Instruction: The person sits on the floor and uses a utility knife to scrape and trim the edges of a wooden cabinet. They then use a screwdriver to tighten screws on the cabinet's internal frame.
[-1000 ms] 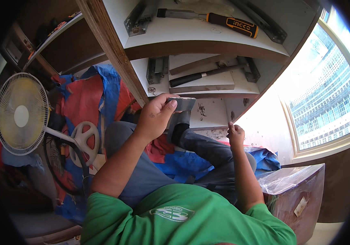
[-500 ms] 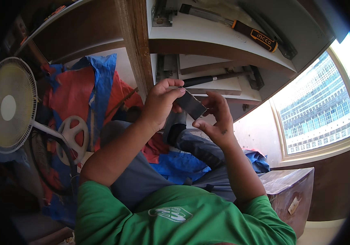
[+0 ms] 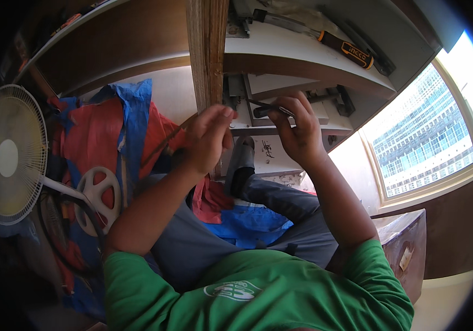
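Your right hand (image 3: 301, 132) covered part of the black-handled tool (image 3: 324, 97) on the shelf, and the dark flat piece (image 3: 259, 103) in its fingers stood nearly edge-on, its broad face hidden from you. Your left hand (image 3: 209, 138) was blurred at the fingertips. Your right sleeve (image 3: 377, 270) hid part of the wrapped box (image 3: 412, 251), while the dark bits (image 3: 268, 148) low in the cabinet were too small to tell.

Daylight glares through the window (image 3: 432, 132), bleaching the wall (image 3: 360, 182) just left of it; the brown panel (image 3: 121, 49) well left of it sits dim. Nearer the window, the shelf edge (image 3: 302, 65) bows.
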Demonstrator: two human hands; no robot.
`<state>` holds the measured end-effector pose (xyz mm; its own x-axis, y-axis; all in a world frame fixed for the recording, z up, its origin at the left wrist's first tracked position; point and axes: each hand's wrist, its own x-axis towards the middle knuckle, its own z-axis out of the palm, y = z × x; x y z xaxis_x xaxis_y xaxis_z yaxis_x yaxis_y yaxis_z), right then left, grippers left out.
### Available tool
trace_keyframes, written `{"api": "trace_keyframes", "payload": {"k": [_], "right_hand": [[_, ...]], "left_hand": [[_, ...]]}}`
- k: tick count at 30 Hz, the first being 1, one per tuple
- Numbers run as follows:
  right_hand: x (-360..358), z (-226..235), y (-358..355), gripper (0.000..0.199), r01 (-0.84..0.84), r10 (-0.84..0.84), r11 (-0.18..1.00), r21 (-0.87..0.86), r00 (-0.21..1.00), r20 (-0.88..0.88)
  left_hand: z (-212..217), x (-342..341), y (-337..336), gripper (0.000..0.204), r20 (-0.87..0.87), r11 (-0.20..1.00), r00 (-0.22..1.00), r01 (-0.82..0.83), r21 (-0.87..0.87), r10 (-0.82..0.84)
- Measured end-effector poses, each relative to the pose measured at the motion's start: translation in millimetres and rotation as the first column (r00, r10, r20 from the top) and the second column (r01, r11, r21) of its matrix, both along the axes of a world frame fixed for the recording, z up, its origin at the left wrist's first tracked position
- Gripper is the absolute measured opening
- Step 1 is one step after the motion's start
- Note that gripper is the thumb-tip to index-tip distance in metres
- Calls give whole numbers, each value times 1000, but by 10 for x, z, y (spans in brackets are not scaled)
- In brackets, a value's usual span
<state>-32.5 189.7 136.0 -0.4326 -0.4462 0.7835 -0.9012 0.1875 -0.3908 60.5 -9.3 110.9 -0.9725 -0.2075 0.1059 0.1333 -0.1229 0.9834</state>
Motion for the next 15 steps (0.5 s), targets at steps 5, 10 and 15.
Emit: {"api": "trace_keyframes", "payload": {"k": [5,10,15], "right_hand": [[-71,149,-249,16,11,-13,999,-43,999,-42],[-86,96,-445,22,131,-140,988,-86,984,-109],[-71,-28,-658,23,101,-91,955,-279,995,48]], "left_hand": [[-25,-2,-419,24,-368,947,910,-267,-177,188],[-179,-72,-680,21,-333,931,900,-341,-130,283],[-373,22,-741,20,-284,953,923,-292,-75,260]]}}
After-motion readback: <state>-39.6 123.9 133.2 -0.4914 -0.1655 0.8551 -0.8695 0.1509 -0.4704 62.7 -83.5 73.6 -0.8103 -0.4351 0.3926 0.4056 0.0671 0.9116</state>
